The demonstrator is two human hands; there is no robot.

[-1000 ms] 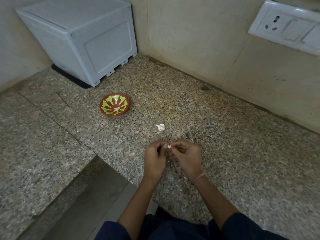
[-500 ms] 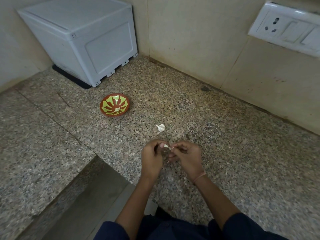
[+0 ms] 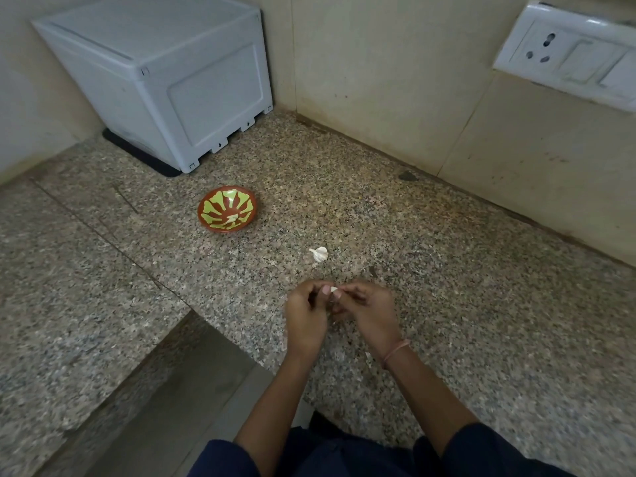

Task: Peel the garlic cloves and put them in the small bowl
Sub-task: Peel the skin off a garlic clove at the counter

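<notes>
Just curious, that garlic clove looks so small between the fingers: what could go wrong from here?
The clove is only pinched between the left hand and right hand, so it might slip and drop over the counter edge nearby. The bowl sits apart, so the carry could lose it.

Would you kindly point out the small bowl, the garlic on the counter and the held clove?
small bowl (image 3: pixel 210 211), head view, patterned inner wall.
garlic piece (image 3: pixel 320 255), head view, white body.
clove (image 3: pixel 333 289), head view, the white tip that shows.
</notes>
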